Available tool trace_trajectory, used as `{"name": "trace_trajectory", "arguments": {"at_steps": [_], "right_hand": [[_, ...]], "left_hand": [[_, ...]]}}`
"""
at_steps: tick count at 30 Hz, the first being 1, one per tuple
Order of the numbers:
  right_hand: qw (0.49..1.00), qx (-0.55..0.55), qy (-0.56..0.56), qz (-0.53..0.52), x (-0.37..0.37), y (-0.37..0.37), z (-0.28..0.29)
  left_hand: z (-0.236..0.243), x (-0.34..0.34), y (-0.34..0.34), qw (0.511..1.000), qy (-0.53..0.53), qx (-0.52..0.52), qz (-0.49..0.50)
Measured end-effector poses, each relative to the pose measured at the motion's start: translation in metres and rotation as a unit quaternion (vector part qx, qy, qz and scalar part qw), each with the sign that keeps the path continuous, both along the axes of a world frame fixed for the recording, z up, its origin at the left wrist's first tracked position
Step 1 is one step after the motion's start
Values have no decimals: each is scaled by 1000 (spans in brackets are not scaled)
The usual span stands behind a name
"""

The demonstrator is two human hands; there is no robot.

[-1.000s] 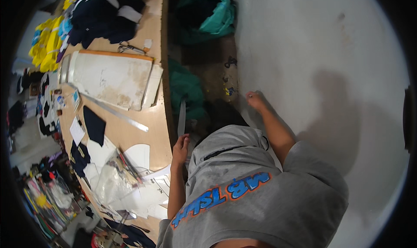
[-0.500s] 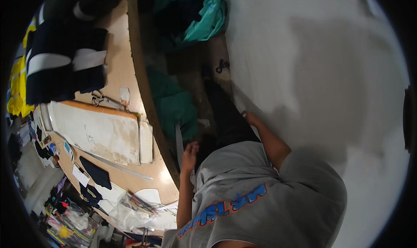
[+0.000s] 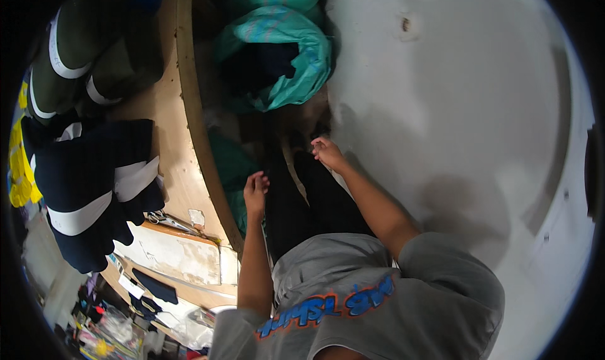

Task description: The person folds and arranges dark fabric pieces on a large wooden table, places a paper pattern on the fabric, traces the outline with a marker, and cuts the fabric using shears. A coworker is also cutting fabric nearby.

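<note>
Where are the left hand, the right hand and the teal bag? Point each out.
left hand (image 3: pixel 255 193), head view, on the back of the hand.
right hand (image 3: pixel 327 152), head view, on the knuckles.
teal bag (image 3: pixel 302 63), head view, on its crumpled right side.

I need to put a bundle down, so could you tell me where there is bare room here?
The pale floor right of the right hand is bare. The wooden table is crowded with folded navy garments; teal bags fill the space beneath its edge.

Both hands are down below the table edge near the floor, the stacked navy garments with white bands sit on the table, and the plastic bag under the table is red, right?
Not quite: the head view shows the plastic bag is teal, not red. The rest holds: left hand and right hand are below the table edge, and the navy garments sit on the table.
</note>
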State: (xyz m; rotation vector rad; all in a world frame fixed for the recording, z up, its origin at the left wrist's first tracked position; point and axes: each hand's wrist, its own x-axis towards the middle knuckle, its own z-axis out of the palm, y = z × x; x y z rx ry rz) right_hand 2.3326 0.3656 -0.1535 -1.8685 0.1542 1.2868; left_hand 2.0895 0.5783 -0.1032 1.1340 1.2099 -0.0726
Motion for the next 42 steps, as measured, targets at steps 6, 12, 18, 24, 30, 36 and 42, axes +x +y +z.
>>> {"name": "trace_trajectory", "arguments": {"at_steps": [6, 12, 18, 24, 30, 36, 42], "right_hand": [[991, 13, -125, 39, 38, 81, -28], [861, 142, -477, 107, 141, 198, -39], [701, 63, -680, 205, 231, 305, -61], [655, -97, -688, 299, 283, 302, -97], [750, -190, -612, 162, 341, 241, -69], [706, -231, -659, 119, 392, 223, -56], [719, -203, -655, 115, 428, 225, -48]], "left_hand": [[-166, 70, 75, 995, 86, -45, -32], [-339, 131, 129, 993, 27, 111, -32], [-344, 207, 180, 991, 118, 56, -3], [-329, 241, 200, 987, 3, -115, 110], [-267, 284, 169, 973, 96, 133, -162], [-275, 325, 119, 875, -4, 358, -326], [-206, 324, 149, 879, -109, 421, -194]]}}
